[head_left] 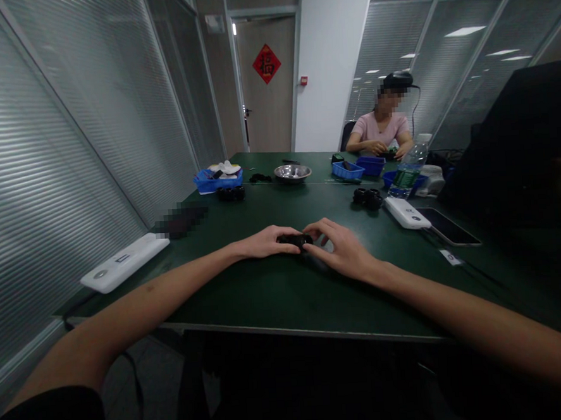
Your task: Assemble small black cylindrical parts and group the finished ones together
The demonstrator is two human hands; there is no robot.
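A small black part (pixel 295 240) lies between my two hands, low over the green table (pixel 266 293). My left hand (pixel 273 241) is closed on its left end, thumb in front and fingers behind. At its right end, my right hand (pixel 334 245) pinches it between thumb and fingertips. The fine detail of the part is too dark to make out. Black parts (pixel 368 197) stand to the right beyond my hands, and more black parts (pixel 231 193) sit at the back left.
Behind my hands are a metal bowl (pixel 292 174), a blue basket (pixel 218 179) and blue trays (pixel 347 170). On the right are a bottle (pixel 408 167), a white device (pixel 406 213) and a phone (pixel 447 226). Another white device (pixel 126 262) lies left. A person (pixel 380 128) sits across.
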